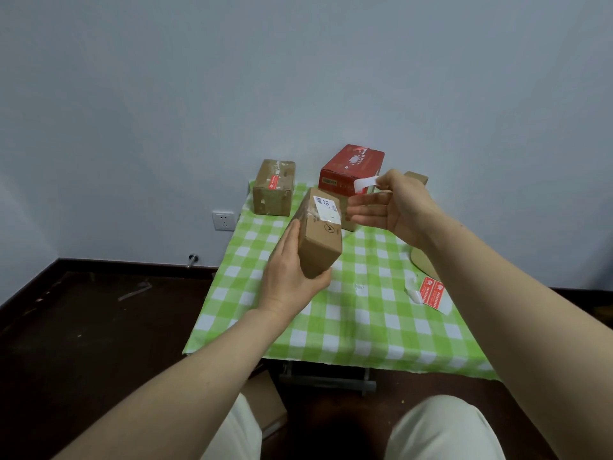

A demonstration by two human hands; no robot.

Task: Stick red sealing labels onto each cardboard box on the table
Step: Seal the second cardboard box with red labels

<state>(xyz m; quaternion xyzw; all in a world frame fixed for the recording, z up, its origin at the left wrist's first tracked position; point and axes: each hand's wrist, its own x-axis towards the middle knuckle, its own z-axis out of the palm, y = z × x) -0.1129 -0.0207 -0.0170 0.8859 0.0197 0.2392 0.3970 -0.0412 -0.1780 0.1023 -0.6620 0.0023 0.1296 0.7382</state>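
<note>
Left hand (292,273) grips cardboard box (320,237) — right hand (394,207) pinches label (365,183).

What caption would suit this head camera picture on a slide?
Left hand lifts a cardboard box over the checked table while right hand pinches a label.

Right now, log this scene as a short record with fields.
left hand: holds a small cardboard box above the table
right hand: pinches a label, white side toward the camera
back-left box: red label already on
red box: at the back
label sheet: at the table's right edge
table: green checked cloth
</note>
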